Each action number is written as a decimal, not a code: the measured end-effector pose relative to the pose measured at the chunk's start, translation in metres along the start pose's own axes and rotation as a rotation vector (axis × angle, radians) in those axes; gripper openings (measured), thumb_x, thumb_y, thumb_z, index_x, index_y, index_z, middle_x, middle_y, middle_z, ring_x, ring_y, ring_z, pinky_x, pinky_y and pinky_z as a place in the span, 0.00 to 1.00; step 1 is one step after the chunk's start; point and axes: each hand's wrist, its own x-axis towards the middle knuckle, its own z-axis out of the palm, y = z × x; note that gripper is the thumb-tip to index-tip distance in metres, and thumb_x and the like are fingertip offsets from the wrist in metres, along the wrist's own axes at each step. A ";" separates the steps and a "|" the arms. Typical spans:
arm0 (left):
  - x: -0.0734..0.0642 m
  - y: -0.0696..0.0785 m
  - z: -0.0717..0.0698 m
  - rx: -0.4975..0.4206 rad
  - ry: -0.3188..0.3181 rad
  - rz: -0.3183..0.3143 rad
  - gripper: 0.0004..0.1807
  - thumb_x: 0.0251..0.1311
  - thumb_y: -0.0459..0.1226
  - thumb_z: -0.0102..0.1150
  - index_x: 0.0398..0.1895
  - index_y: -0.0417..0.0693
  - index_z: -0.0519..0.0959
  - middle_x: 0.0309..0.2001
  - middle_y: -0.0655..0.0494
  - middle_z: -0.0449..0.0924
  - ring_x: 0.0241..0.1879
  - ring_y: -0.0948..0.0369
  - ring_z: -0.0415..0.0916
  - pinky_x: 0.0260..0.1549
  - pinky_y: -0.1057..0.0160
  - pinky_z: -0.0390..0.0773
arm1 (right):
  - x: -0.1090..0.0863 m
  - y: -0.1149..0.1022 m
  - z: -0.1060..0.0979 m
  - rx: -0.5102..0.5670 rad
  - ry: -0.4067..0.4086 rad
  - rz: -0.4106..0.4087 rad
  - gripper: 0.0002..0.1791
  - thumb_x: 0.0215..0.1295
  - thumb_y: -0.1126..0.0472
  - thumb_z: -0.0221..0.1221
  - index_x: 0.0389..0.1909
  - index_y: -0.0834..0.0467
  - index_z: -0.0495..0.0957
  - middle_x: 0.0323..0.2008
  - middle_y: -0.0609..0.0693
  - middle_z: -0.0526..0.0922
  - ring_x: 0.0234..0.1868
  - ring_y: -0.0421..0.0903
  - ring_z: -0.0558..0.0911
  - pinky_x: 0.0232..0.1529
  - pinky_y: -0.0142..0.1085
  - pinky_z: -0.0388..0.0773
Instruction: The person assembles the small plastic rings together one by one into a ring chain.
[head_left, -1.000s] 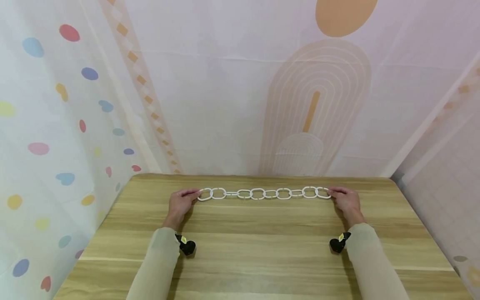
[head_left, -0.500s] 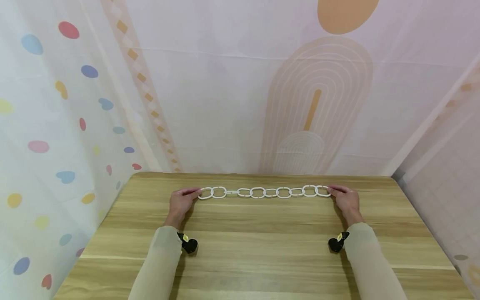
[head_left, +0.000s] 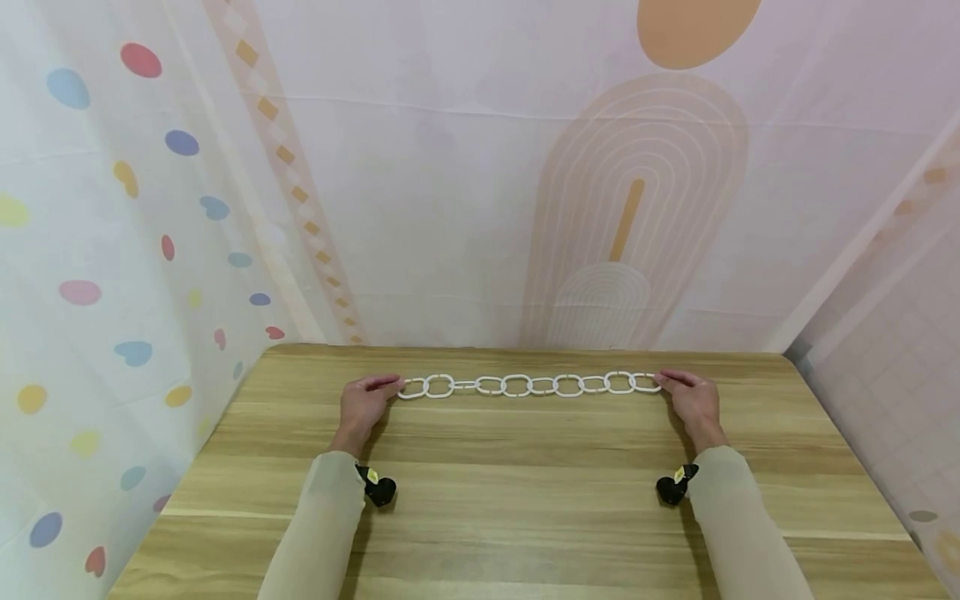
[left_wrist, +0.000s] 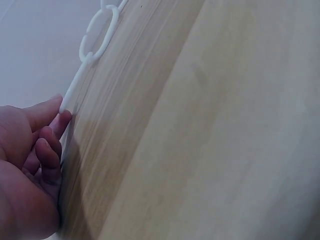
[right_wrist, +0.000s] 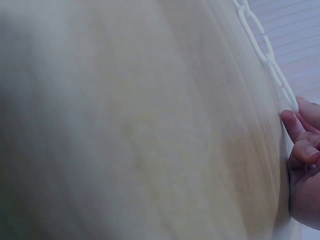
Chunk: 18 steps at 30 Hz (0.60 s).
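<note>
A white chain [head_left: 517,395] of several oval plastic links stretches from left to right near the back of the table. My left hand [head_left: 363,407] pinches its left end link [left_wrist: 75,86] between thumb and fingertips, as the left wrist view shows close up. At the other end, my right hand [head_left: 693,403] pinches the last link [right_wrist: 286,82] the same way. Some links lie flat in view, while others turn edge-on, such as the third one from the left. Each link has a small gap in its side.
Under the hands is a wood-grain table [head_left: 525,492]. A pale patterned curtain [head_left: 435,208] hangs right behind its back edge, and a dotted curtain [head_left: 97,250] runs along the left side. Black wrist cameras hang inside both sleeves.
The left end link has tilted flatter toward the table, and the left hand has shifted very slightly right. Both hands keep their pinch, and the chain otherwise stays in place.
</note>
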 end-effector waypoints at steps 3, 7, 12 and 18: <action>0.000 0.000 0.000 0.009 0.008 0.010 0.17 0.61 0.40 0.67 0.51 0.41 0.84 0.50 0.48 0.85 0.53 0.57 0.76 0.51 0.64 0.70 | 0.000 0.000 0.001 -0.006 0.007 -0.004 0.20 0.66 0.58 0.64 0.55 0.65 0.80 0.50 0.51 0.86 0.62 0.52 0.74 0.61 0.37 0.67; 0.000 -0.001 -0.001 0.020 0.010 0.013 0.17 0.62 0.39 0.67 0.51 0.41 0.84 0.51 0.47 0.85 0.56 0.54 0.75 0.56 0.60 0.70 | 0.000 0.000 0.001 -0.015 0.012 -0.012 0.19 0.67 0.60 0.62 0.54 0.66 0.80 0.53 0.55 0.84 0.63 0.52 0.74 0.65 0.41 0.66; -0.001 -0.002 -0.001 0.014 -0.003 0.010 0.18 0.62 0.40 0.67 0.52 0.41 0.83 0.51 0.46 0.84 0.57 0.53 0.75 0.57 0.58 0.70 | -0.001 0.000 0.001 -0.005 0.001 -0.017 0.19 0.67 0.60 0.62 0.55 0.66 0.80 0.51 0.53 0.86 0.63 0.53 0.74 0.65 0.42 0.66; -0.004 -0.002 -0.002 0.019 -0.014 0.020 0.19 0.62 0.40 0.66 0.53 0.41 0.82 0.53 0.45 0.83 0.57 0.52 0.76 0.57 0.58 0.70 | -0.002 0.004 0.000 -0.010 -0.015 0.001 0.20 0.67 0.56 0.64 0.55 0.63 0.81 0.47 0.45 0.87 0.51 0.43 0.79 0.51 0.30 0.72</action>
